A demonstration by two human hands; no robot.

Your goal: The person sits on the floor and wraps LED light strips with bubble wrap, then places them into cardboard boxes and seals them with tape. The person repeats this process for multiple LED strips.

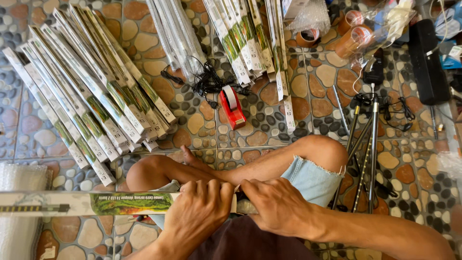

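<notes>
Both hands are clenched side by side over a long, narrow box (96,203) lying across the lap, the left hand (199,209) on its printed end and the right hand (279,207) just beside it. The box looks light, stiff and thin-walled, likely easy to crush or bend, so a grip near the middle seems safest. Its free end reaches past the frame's left edge over bubble wrap (19,183); piles of similar boxes (91,91), a red tape dispenser (232,107) and metal rods (368,144) crowd the pebble floor (269,127).
</notes>
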